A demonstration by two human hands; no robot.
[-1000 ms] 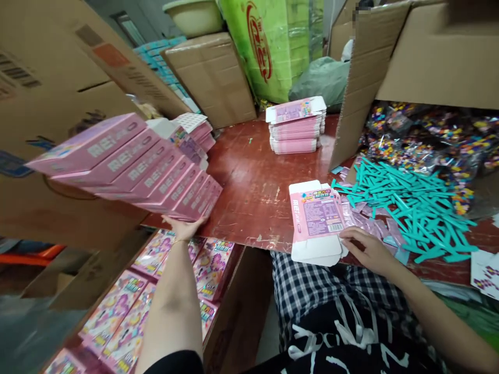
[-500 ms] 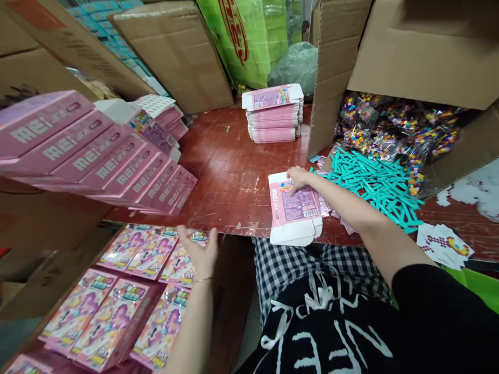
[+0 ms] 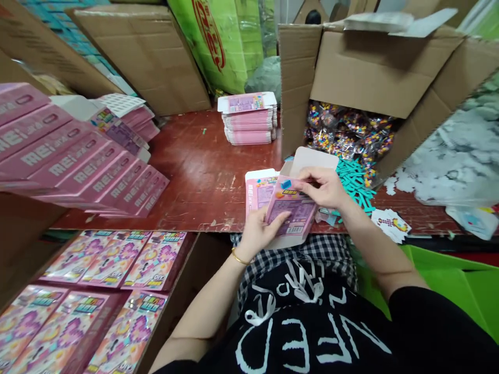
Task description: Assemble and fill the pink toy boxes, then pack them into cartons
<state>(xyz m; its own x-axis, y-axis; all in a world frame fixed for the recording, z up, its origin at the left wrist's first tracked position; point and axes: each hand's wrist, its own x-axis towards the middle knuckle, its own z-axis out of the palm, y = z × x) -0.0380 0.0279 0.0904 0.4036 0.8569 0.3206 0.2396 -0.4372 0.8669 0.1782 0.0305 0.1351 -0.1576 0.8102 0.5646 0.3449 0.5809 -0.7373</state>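
Observation:
A pink and purple box [image 3: 290, 210] with a barcode is held up in front of me, its white flap raised at the top. My left hand [image 3: 262, 231] is closed around the box's lower left side, thumb across the printed face. At the top edge, my right hand [image 3: 322, 186] pinches the box near the open flap. Behind it on the table lies a flat carton [image 3: 255, 192], partly covered by the box and my left hand. Turquoise sticks [image 3: 353, 182] lie in a heap just beyond my right hand.
A stack of flattened pink cartons [image 3: 249, 124] stands at the back. An open cardboard box [image 3: 362, 78] holds bags of colourful beads [image 3: 346, 127]. Filled pink boxes [image 3: 154, 259] sit lower left, with more piled pink boxes [image 3: 105, 171] on the left. Printed cards [image 3: 390, 224] lie at right.
My left hand has come from above the boxes at lower left to the table. A box is now raised and opened between both hands. The view has turned right.

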